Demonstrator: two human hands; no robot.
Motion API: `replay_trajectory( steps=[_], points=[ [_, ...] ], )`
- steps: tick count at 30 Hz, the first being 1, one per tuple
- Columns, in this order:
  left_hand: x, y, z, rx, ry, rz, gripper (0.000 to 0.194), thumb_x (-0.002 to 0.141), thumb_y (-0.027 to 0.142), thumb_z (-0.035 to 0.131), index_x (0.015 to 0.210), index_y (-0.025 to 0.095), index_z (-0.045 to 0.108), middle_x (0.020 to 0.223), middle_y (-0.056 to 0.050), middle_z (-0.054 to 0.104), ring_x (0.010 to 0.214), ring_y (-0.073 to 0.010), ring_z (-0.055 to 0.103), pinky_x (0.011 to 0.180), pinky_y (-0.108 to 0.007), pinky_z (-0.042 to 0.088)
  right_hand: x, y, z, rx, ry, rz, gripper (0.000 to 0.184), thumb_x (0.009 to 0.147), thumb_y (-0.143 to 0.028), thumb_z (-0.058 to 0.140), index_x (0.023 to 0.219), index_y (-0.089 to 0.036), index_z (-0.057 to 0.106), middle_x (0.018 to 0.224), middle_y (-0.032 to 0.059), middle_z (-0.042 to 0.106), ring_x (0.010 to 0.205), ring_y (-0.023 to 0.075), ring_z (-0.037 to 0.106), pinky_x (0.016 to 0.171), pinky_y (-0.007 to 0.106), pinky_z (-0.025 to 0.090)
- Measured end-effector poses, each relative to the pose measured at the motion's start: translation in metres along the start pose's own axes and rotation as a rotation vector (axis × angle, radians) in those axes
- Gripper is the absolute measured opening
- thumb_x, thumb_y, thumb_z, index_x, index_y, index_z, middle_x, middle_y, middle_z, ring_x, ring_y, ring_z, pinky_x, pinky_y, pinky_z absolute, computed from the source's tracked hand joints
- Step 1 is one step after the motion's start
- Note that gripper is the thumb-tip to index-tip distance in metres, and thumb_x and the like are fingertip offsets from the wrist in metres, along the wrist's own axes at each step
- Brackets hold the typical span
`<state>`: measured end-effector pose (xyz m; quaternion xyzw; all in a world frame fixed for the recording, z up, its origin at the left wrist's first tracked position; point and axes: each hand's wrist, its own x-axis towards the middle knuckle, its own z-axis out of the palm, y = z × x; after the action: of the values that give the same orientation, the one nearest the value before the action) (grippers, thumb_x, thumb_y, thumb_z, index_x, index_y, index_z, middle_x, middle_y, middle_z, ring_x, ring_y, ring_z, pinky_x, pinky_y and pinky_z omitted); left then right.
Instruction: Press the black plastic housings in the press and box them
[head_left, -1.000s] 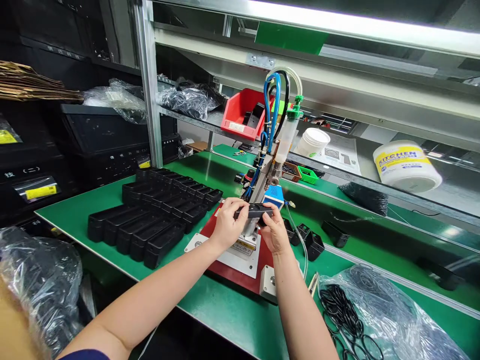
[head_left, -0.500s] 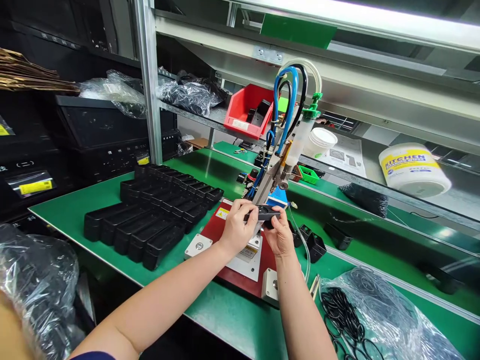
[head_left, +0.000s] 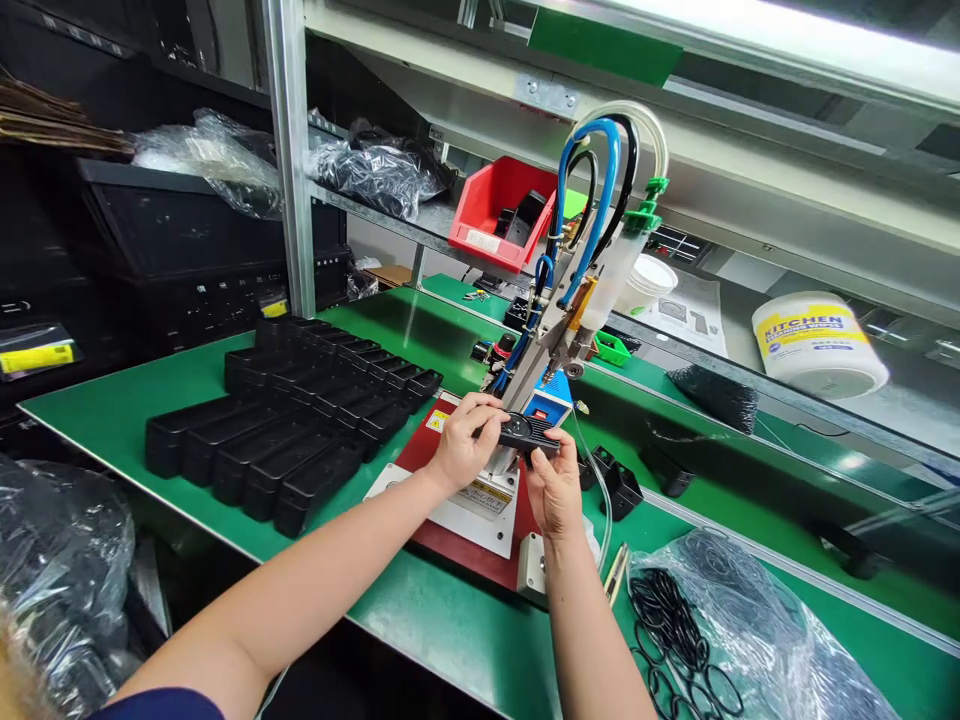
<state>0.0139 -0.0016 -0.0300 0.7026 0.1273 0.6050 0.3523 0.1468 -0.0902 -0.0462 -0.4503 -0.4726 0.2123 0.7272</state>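
Note:
Both hands grip a small black plastic housing (head_left: 529,432), flat and elongated, with a round recess and a ribbed end facing up. My left hand (head_left: 471,440) pinches its left end, thumb and fingertips at the recess. Its right end sits between the thumb and fingers of my right hand (head_left: 553,482). The part is held in the air in front of a bench-top press (head_left: 555,340) with blue and black hoses and a clear syringe barrel. Below the hands lies the press's dark red base (head_left: 427,440) with a white plate on it.
Rows of black plastic cases (head_left: 300,420) cover the left of the green bench (head_left: 97,400). Black rubber rings (head_left: 671,620) lie on a clear bag (head_left: 772,610) at right, near tweezers (head_left: 616,573). A red bin (head_left: 480,210) and a wipes tub (head_left: 817,340) stand on the shelf.
The housing has tilted so that its upper face with the round recess and ribs shows more. Both hands keep hold of it. The camera view has shifted slightly.

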Motion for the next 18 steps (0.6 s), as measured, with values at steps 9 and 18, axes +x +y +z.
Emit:
replay_trajectory(
  steps=[9,18],
  points=[
    [0.042,-0.031,0.007,-0.210,-0.238,-0.219,0.030,0.084,0.022,0.038,0.082,0.016,0.067,0.103,-0.008,0.071,0.092,-0.0193,0.066,0.083,-0.033,0.053,-0.051,-0.014,0.031,-0.630,0.144,-0.331,0.034,0.088,-0.028,0.058,0.121,-0.027,0.054,0.130,0.0082,0.047,0.126,0.0235,0.044,0.107,0.049,0.035],
    [0.016,-0.011,0.011,-0.027,0.034,-0.172,0.026,0.088,0.023,0.035,0.083,0.017,0.060,0.098,-0.008,0.065,0.099,-0.0187,0.060,0.094,-0.035,0.046,-0.029,-0.012,-0.007,-0.501,-0.067,-0.177,0.038,0.091,-0.033,0.051,0.127,-0.023,0.046,0.123,0.0099,0.057,0.108,0.0204,0.059,0.091,0.038,0.052]
  ],
)
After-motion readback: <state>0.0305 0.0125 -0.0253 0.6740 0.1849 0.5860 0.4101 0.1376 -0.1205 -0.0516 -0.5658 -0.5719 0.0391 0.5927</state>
